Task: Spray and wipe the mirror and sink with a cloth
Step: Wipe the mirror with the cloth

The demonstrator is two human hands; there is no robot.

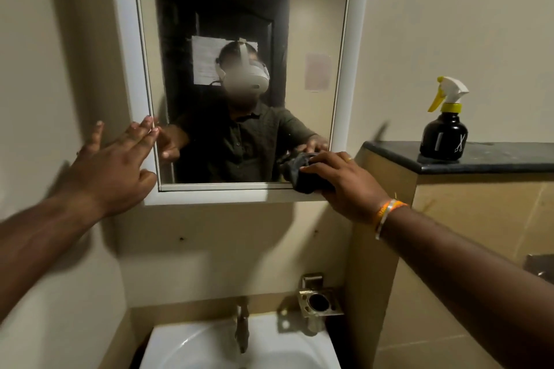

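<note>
A white-framed mirror (302, 24) hangs on the wall above a white sink (278, 347). My right hand (344, 183) presses a dark cloth (302, 172) against the mirror's lower right corner, fingers spread flat over it. My left hand (117, 162) rests with straight fingers on the mirror's left frame, fingertips touching the glass edge. A black spray bottle (445, 135) with a white and yellow trigger stands upright on the dark ledge (494, 160) to the right, apart from both hands.
A metal tap (242, 323) rises behind the sink. A metal toothbrush holder (319, 299) is fixed to the wall at its right. A tiled partition (479, 219) carries the ledge. The mirror reflects a person and a dark door.
</note>
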